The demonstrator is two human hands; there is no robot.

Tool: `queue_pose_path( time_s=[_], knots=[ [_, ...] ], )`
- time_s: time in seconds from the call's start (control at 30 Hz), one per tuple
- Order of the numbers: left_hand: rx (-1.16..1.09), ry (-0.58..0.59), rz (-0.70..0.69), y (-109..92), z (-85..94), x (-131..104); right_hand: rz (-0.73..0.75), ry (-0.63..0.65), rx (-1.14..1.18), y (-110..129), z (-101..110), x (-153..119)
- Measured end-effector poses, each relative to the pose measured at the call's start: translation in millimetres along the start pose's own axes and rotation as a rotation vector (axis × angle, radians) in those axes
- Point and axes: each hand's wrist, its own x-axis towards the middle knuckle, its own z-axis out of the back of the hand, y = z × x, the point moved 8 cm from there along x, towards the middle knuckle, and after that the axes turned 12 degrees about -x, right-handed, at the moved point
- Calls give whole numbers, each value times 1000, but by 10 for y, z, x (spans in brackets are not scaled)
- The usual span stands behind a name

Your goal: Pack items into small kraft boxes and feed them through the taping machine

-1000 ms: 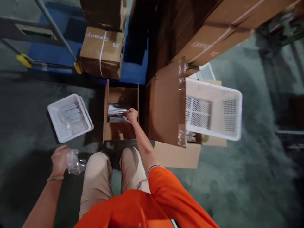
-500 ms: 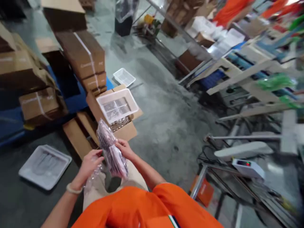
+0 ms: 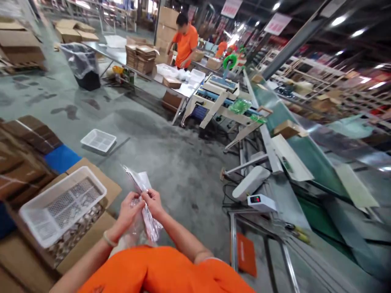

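Observation:
A stack of clear plastic bags [image 3: 149, 224] stands tilted in front of my body, its upper end pointing away from me. My right hand [image 3: 153, 203] is closed round the stack's right side. On its left side my left hand [image 3: 130, 209] pinches the plastic near the edge, the fingertips of both hands close together. Loose clear film hangs below the left hand. What the bags contain, if anything, I cannot make out. Left of my hands, a white plastic basket [image 3: 30, 215] with a mesh bottom rests on an open cardboard carton [image 3: 88, 240] full of small pieces.
Another white basket [image 3: 98, 140] lies on the floor ahead. Stacked cartons [image 3: 27, 158] stand at the left. To the right are a metal frame [image 3: 233, 240] and a conveyor [image 3: 320, 158]. A co-worker in orange [image 3: 186, 42] stands behind a long table [image 3: 122, 61].
My view has swung up and to the right, bringing the co-worker and conveyor into sight. The stack has turned more edge-on, and my left hand has come up against it beside the right hand.

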Motion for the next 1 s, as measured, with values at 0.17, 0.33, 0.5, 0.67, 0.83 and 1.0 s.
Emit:
queue_pose_path(
  time_s=[0.17, 0.33, 0.5, 0.67, 0.83, 1.0],
  knots=[
    [-49, 111, -56, -403, -569, 1249, 11, -78, 104, 280, 552, 1019],
    [-110, 176, -67, -592, -1066, 2581, 4, -6, 195, 468, 1116, 2204],
    [-90, 288, -72, -1057, -1449, 3981, -1, -6, 287, 968, 1653, 3344],
    [63, 408, -163, -1589, -1801, 5266, -18, -39, 356, 1456, 2080, 4417],
    [262, 482, -188, -1668, -2201, 6637, 24, -74, 340, 1601, 2420, 5736],
    [169, 422, -208, -1756, -2320, 8221, 103, -28, 256, 1879, 2602, 7476]
  ],
)
